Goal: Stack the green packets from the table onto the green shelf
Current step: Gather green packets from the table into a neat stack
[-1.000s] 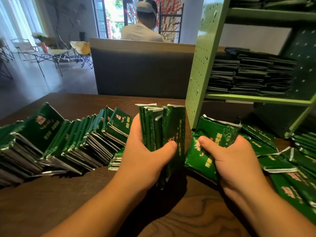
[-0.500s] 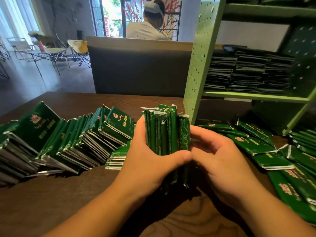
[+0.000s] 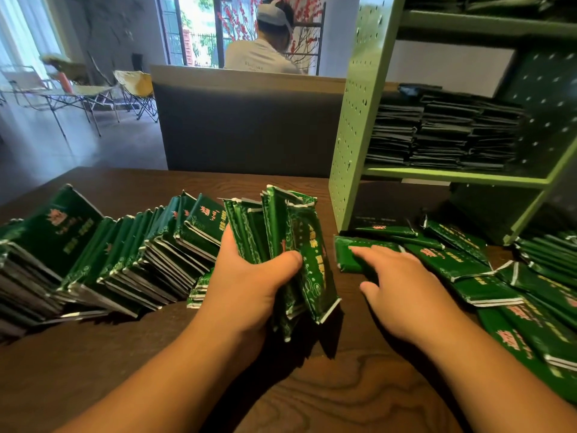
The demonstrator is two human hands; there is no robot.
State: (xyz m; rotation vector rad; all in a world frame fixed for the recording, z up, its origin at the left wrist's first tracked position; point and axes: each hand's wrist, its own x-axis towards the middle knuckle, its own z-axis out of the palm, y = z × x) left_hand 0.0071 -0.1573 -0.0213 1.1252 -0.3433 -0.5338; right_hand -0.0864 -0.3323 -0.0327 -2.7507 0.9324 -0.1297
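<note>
Gripping packet bundle (image 3: 281,245), left hand (image 3: 246,285)

The left hand (image 3: 249,276) hid the lower part of its packet bundle (image 3: 281,232). Loose packets (image 3: 530,332) on the right were blurred and cut by the edge. Shelf stacks (image 3: 443,132) lay too dark to count.

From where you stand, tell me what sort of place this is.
Probably a cafe or small shop. Folding chairs stand around a low table by a bright doorway, a person sits beyond a partition, and a green shelf on the wooden table is being stocked with green packets.
</note>
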